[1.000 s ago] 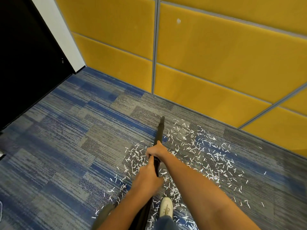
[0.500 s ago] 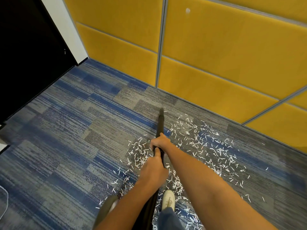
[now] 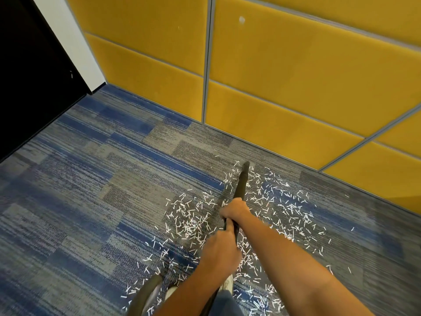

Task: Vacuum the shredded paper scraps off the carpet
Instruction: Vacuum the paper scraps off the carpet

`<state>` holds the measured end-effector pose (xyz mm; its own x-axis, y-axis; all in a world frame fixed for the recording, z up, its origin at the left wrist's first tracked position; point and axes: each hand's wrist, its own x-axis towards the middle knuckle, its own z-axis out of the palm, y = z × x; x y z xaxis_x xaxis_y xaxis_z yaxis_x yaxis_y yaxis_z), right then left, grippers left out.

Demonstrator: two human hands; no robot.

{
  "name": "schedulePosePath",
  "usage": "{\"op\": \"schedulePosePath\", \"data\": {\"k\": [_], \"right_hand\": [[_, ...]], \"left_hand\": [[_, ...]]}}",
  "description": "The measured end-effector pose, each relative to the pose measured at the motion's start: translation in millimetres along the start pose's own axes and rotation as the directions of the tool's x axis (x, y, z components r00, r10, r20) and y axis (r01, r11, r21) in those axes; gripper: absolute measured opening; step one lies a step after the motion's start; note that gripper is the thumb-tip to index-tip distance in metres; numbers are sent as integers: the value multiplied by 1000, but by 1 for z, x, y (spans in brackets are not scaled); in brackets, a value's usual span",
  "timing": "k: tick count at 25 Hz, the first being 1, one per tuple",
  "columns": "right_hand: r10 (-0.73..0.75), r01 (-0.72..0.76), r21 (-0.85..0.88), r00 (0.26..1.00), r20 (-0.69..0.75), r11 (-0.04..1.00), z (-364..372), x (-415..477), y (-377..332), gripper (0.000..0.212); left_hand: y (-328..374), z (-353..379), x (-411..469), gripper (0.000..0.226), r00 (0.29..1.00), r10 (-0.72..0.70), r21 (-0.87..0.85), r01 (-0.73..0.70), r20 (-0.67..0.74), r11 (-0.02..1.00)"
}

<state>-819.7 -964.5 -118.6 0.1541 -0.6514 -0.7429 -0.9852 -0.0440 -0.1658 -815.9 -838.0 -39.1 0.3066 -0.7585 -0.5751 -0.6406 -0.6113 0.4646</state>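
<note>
While my 2 hands wrap around the black vacuum wand (image 3: 241, 187), I hold it pointed away from me and down at the floor. My right hand (image 3: 234, 210) grips it farther along, fingers curled over the top. My left hand (image 3: 222, 249) holds it nearer my body, just behind the right.

Past my right hand the wand narrows to its nozzle tip (image 3: 245, 165), which sits at the far edge of the mess, near the foot of the yellow wall panels (image 3: 296, 92). Whether the tip touches the pile I cannot tell.

White paper scraps (image 3: 189, 221) lie thick on the carpet (image 3: 91, 179) on both sides of the wand. They run from around the tip back to my shoe (image 3: 227, 284) and the grey hose (image 3: 145, 293) by my feet, and thin out toward the right.

I judge the job barely begun. Nearly the whole patch is left to clear, and I see no swept lane through it. To the left the blue and grey carpet shows no scraps, though I cannot say if it was vacuumed or never littered. What is left is pass after pass from the wall side back toward me, then the stragglers on the right.
</note>
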Motion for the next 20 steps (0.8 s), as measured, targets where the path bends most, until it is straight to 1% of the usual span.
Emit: {"op": "schedulePosePath", "data": {"k": [4,7,11,14,20], "right_hand": [[-73,74,-32,997,37,997,5,-5,-27,72],[-107,108,-6,992,66,994,12,-8,-46,65],[-169,172,-27,981,97,985,23,-12,-66,72],[-181,183,-13,980,87,983,22,-11,-71,62],[-208,210,-61,977,44,976,15,-10,-80,44]], "left_hand": [[-16,-14,-2,72,998,-31,-28,30,-48,999],[-20,-20,-8,74,995,-72,-23,71,-68,997],[-27,-29,-11,71,987,-128,-6,129,-96,992],[-28,-32,-9,70,985,-141,-8,141,-98,990],[-30,-39,-3,64,980,-153,-19,152,-130,988]]}}
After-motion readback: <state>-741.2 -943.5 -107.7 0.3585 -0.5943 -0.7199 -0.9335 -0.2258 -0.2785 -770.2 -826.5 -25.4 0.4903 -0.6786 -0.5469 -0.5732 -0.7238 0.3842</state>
